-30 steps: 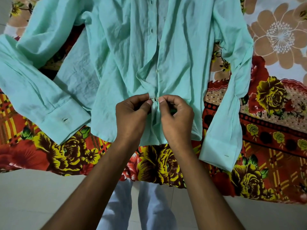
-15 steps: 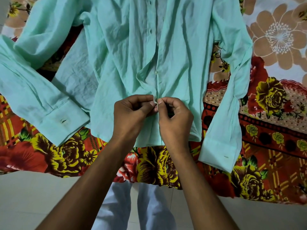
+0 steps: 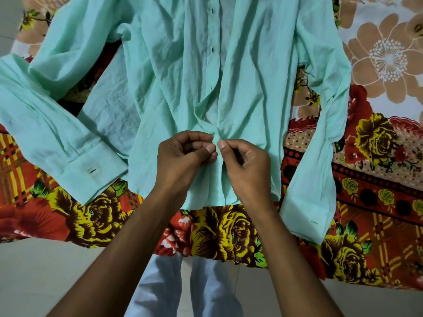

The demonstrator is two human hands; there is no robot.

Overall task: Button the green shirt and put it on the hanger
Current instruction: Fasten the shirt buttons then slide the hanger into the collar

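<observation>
Running off the top edge, the green shirt (image 3: 174,92) is lying front-up on a floral bedsheet (image 3: 219,234). Left hand (image 3: 183,156) and right hand (image 3: 247,165) are both pinching its placket near the hem (the button itself is too small to make out).

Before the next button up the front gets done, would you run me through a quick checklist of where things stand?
1. Both hands on the front edges: ok. The left hand and right hand pinch the green shirt near its hem.
2. Current button fully through its hole: cannot tell, fingertips hide it.
3. Front edges above still to fasten: not ok, they gape open.
4. Shirt spread on the bedsheet: ok, though wrinkled.
5. Hanger within reach: cannot tell, none in view.
</observation>
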